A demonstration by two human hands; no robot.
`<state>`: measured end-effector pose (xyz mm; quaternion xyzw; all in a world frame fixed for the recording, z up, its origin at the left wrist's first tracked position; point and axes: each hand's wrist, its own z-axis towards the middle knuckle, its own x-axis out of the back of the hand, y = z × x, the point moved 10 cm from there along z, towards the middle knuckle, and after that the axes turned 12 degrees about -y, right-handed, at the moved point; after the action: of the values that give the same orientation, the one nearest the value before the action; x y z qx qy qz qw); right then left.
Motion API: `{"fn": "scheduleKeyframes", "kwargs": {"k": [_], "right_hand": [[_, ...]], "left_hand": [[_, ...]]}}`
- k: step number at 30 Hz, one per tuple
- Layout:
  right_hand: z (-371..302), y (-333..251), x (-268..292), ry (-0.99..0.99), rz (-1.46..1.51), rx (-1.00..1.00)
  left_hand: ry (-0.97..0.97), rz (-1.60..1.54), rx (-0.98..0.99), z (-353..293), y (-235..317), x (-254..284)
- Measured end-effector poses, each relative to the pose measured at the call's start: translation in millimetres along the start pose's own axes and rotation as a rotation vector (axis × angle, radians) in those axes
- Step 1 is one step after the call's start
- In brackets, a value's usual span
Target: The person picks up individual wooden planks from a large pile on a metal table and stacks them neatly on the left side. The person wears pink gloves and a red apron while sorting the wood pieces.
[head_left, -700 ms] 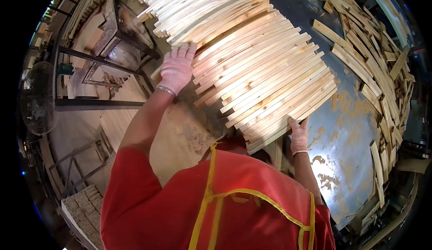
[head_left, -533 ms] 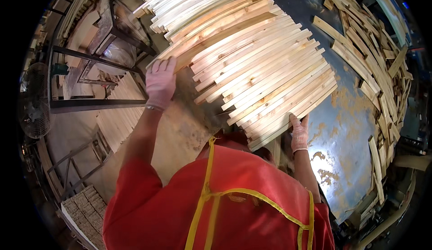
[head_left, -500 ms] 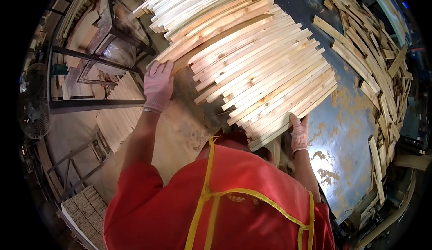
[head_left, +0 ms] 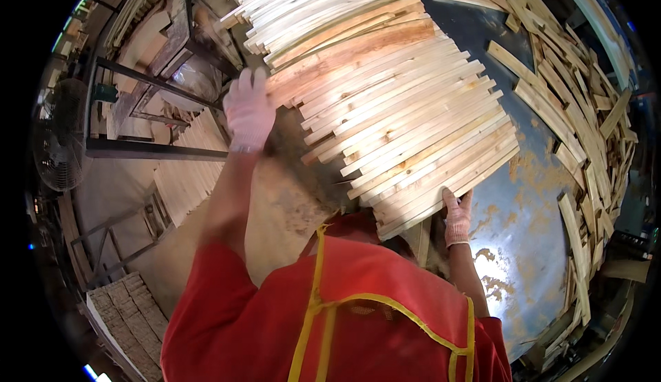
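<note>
A long row of pale wooden strips [head_left: 413, 131] lies side by side on the dark table. Toward its far part rests a broader reddish-brown board [head_left: 358, 51], its wide face up. My left hand [head_left: 249, 112], in a pale knitted glove, is beside the left end of that board with its fingers stretched out; whether it touches the end is hard to tell. At the near edge of the row, my right hand [head_left: 457, 219], gloved too, grips the nearest strip [head_left: 451, 193], thumb over its top and the other fingers partly hidden at its side.
Loose offcuts and strips [head_left: 578, 107] are heaped along the right of the metal tabletop [head_left: 530, 196], which carries patches of sawdust. A dark metal frame [head_left: 158, 150] stands at left, close to my left forearm, with a fan [head_left: 63, 134] beyond it. Stacked blocks [head_left: 131, 320] sit lower left.
The reddish-brown board, tilted under my left hand before, now lies flat among the strips. My left hand has let go and its fingers have straightened. My right hand keeps its place.
</note>
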<state>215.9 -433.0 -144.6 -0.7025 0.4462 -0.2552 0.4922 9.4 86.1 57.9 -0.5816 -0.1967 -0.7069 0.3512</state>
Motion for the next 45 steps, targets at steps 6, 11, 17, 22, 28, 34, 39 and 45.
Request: {"fn": "scheduleKeyframes", "kwargs": {"k": [6, 11, 17, 22, 28, 34, 39, 45], "right_hand": [[-5, -9, 4, 0.038, -0.059, -0.021], [-12, -20, -3, -0.056, 0.005, -0.048], [-4, -10, 12, -0.035, 0.029, 0.025], [-4, -19, -5, -0.074, 0.162, 0.053], [-2, 18, 13, 0.045, 0.109, -0.068], [6, 11, 2, 0.253, 0.122, -0.086], [5, 10, 14, 0.309, 0.017, -0.09], [1, 9, 11, 0.321, -0.002, -0.117]], "left_hand": [[-0.987, -0.933, 0.028, -234, 63, -159], [-1.266, -2.294, 0.705, -316, 187, -195], [-1.243, -1.93, 0.327, -229, 164, -34], [-1.465, -1.346, -0.339, -133, 236, 31], [-1.368, -0.916, -0.531, -106, 272, 19], [-0.878, -0.681, -0.536, 45, 154, 20], [-0.651, -0.476, -0.244, 222, 17, -58], [-0.675, -0.226, -0.088, 323, -79, -168]]}}
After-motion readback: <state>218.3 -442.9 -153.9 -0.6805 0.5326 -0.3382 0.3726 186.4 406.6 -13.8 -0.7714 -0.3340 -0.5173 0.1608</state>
